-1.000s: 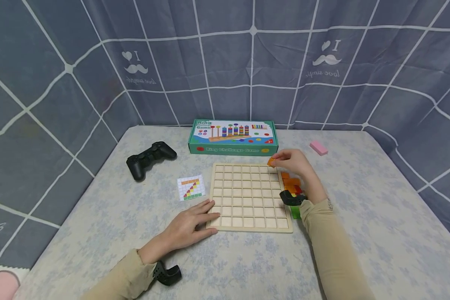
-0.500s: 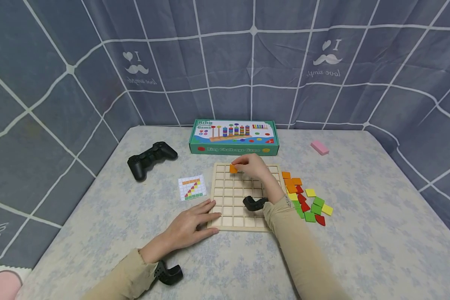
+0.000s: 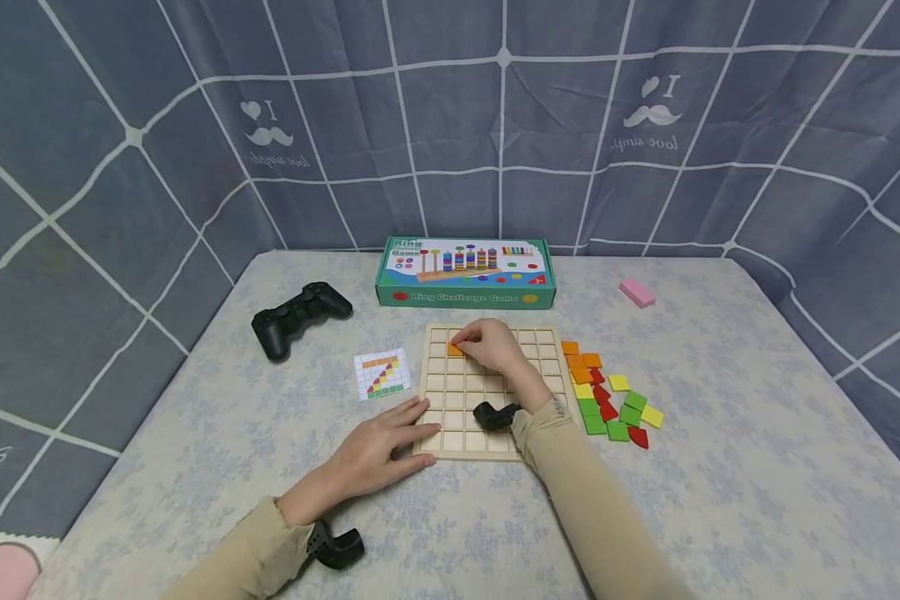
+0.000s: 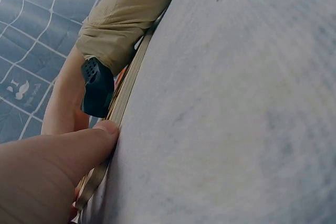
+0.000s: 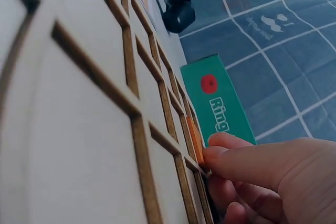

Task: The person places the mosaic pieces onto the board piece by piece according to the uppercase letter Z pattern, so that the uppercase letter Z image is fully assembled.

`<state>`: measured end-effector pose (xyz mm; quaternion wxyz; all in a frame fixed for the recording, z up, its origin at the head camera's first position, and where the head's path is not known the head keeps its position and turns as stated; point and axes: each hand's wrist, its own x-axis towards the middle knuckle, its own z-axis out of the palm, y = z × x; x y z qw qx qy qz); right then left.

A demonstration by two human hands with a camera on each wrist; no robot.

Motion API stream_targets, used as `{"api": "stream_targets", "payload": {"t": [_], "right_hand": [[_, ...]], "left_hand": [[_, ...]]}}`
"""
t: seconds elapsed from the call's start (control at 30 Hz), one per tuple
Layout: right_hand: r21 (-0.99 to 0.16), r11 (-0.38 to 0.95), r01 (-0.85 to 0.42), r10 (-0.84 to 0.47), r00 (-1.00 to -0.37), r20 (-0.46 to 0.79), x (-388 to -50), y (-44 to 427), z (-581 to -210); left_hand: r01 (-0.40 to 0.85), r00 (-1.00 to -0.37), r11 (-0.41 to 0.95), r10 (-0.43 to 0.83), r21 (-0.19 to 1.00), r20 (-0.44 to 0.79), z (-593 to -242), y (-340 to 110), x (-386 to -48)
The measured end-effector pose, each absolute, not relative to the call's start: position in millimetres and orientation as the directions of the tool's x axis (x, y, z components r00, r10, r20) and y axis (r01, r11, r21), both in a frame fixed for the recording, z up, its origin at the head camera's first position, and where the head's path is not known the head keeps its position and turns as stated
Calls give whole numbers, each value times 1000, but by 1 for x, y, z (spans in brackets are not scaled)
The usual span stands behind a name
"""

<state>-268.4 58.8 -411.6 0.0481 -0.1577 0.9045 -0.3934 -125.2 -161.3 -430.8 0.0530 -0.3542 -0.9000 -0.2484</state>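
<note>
My right hand [image 3: 490, 344] pinches an orange square tile [image 3: 456, 350] between thumb and fingertips, over the second row of a wooden grid board [image 3: 477, 456], near its left side. In the right wrist view the orange tile [image 5: 195, 141] lies low against the grid ridges, its far edge hidden by the fingers. My left hand [image 3: 378, 450] rests at the board's lower left corner, fingers spread onto its left edge. In the left wrist view the left thumb [image 4: 100, 142] touches the side of the board [image 4: 126, 87]. A pattern card [image 3: 382, 375] lies left of the board.
Loose orange, red, yellow and green tiles [image 3: 618, 431] lie right of the board. Behind it stands a green Ring Challenge Game box [image 3: 465, 275]. A black game controller [image 3: 300, 318] is at the left, and a pink block [image 3: 637, 292] at the back right.
My right hand has carried the orange tile leftward from the board's top right corner, then slightly down and left onto the second row. My left hand has stayed in place.
</note>
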Motion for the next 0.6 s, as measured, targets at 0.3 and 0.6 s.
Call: {"api": "stream_targets", "payload": {"t": [0.3,0.6], "right_hand": [[-825,525,-210,-310,-950,44,-272,89,-397],[-884,395,-249,-412,-909,72,-271,147,-378]], "left_hand": [[649,-753,627,609,431,247,-432,-162,-125],[662,-742,620,618,420,258,-432,-162,-125]]}}
